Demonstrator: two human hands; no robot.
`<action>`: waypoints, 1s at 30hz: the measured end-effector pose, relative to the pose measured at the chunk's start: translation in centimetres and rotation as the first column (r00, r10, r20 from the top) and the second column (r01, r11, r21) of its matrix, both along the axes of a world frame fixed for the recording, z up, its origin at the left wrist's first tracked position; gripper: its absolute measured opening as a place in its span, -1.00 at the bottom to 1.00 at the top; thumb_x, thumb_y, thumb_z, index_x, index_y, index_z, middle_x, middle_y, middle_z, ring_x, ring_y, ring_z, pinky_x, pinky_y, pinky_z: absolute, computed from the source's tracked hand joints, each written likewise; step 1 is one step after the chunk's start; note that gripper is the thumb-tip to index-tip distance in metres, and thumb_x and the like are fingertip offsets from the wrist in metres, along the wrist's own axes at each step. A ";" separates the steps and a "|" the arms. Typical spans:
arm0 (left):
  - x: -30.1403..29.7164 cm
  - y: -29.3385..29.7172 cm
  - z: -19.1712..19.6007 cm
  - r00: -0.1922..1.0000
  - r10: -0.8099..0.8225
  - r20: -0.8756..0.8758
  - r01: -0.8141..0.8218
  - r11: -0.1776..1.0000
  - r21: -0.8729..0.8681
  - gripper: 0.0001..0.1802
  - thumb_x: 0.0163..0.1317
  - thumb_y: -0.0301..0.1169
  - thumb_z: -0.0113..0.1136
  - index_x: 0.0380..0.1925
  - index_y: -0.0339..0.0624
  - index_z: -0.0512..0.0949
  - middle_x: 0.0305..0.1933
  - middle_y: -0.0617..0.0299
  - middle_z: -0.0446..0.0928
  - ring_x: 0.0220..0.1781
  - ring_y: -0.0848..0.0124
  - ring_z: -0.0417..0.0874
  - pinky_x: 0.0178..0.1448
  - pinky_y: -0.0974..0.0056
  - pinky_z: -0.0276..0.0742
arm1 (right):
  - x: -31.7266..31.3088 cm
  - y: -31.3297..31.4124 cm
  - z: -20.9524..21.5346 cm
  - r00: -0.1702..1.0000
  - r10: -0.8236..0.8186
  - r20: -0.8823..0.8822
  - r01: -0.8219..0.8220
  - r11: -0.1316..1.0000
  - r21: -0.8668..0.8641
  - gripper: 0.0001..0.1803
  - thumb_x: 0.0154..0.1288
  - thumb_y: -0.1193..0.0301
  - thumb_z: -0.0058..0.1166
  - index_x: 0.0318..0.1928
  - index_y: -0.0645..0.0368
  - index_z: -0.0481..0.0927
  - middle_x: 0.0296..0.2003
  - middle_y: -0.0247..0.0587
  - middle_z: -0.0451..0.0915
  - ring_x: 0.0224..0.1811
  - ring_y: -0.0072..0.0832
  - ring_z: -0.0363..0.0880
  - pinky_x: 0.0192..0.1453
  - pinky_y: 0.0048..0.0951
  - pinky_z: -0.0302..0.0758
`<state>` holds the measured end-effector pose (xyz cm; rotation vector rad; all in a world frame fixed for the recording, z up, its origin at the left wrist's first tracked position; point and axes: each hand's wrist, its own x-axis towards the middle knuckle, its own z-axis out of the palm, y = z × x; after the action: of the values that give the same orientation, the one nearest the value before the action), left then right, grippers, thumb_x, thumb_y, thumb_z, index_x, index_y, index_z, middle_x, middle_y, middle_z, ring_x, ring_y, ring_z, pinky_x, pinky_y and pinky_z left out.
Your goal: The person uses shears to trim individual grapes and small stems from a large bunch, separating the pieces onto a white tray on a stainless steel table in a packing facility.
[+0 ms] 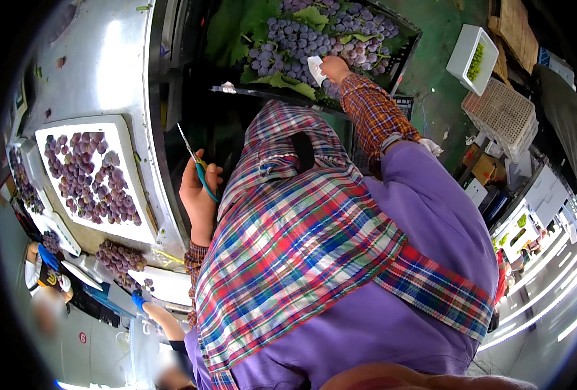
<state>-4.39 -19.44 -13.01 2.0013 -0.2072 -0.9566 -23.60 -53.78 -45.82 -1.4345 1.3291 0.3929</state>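
Pictured in a dark crate (408, 60): bunches of purple-blue grapes (295, 39), some redder, massed among broad green leaves (285, 84). Over them, gripped in the right hand (335, 68), a small white paper-like piece (316, 70). Outside the crate, in the left hand (196, 195), scissors (201, 170) with teal-and-yellow handles, slim metal blades pointing forward.

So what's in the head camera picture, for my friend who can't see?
A right hand holds something white at a crate of purple grapes; the left hand holds scissors. More grapes lie in a white tray on the metal table.
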 end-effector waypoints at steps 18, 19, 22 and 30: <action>0.9 1.6 -0.7 0.998 -0.058 -0.014 0.059 0.998 0.019 -0.56 0.35 -0.37 0.15 0.19 -0.27 0.40 -0.35 0.24 0.57 -0.39 0.60 0.48 -0.24 0.48 0.42 | -3.6 -1.3 1.5 0.989 0.147 -0.031 -0.150 0.982 -0.111 -0.72 0.26 0.38 0.08 -0.05 0.17 0.64 -0.39 -0.18 0.65 -0.60 -0.51 0.47 -0.59 -0.39 0.36; 1.0 1.6 -0.8 0.997 -0.071 -0.005 0.071 0.997 0.019 -0.56 0.35 -0.36 0.15 0.19 -0.27 0.40 -0.35 0.24 0.57 -0.39 0.60 0.48 -0.24 0.48 0.42 | -3.6 -0.7 0.1 0.986 0.166 -0.029 -0.168 0.974 -0.152 -0.71 0.24 0.36 0.10 -0.06 0.18 0.64 -0.37 -0.15 0.66 -0.54 -0.47 0.53 -0.51 -0.37 0.42; 0.7 2.2 -0.9 0.998 -0.060 0.008 0.059 0.997 0.050 -0.55 0.35 -0.35 0.15 0.19 -0.27 0.41 -0.35 0.24 0.57 -0.39 0.60 0.48 -0.24 0.49 0.43 | -1.2 2.0 2.0 0.892 0.450 -0.047 -0.448 0.863 -0.233 -0.66 0.19 0.31 0.14 -0.06 0.22 0.63 -0.31 -0.03 0.66 -0.33 -0.27 0.62 -0.23 -0.28 0.52; 1.3 3.4 -1.8 0.999 -0.045 -0.009 0.045 0.998 0.040 -0.53 0.33 -0.34 0.17 0.18 -0.32 0.40 -0.37 0.24 0.58 -0.42 0.61 0.49 -0.28 0.50 0.43 | -1.3 9.1 3.8 0.989 0.134 -0.064 -0.147 0.943 -0.299 -0.51 0.19 0.18 0.15 0.05 0.21 0.53 -0.22 0.09 0.63 -0.14 -0.03 0.60 -0.07 -0.11 0.50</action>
<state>-3.06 -15.99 -14.78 2.0371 -0.2311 -1.0048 -24.87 -44.64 -41.98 -1.7928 1.3689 0.3236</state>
